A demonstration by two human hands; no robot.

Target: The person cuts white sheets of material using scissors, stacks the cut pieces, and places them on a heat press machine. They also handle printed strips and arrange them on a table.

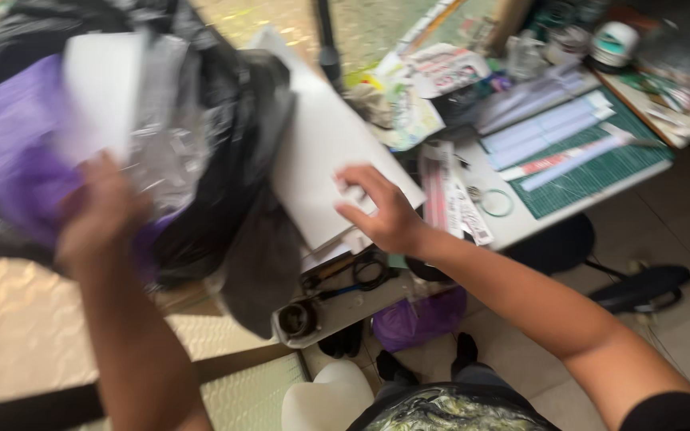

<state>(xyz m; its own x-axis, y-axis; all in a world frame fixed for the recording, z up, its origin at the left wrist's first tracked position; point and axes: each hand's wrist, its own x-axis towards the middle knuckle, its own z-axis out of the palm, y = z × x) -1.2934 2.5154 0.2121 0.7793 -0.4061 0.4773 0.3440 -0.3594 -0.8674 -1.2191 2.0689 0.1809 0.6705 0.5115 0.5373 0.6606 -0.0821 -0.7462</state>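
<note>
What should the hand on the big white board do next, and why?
Probably grip the edge of the white board. The right hand only rests flat on it, while the left hand is busy at the black bag.

There is one view only, from the camera on my head, so nothing is shared with a second one. It looks steeply down past my chest and lap, tilted so the desk (521, 227) runs slantwise from the lower middle to the upper right. It sits close: my forearms enter from the bottom edge and my hands (389, 211) fill the middle of the frame. The floor (680, 335) shows at lower right. The left side is blurred.
</note>
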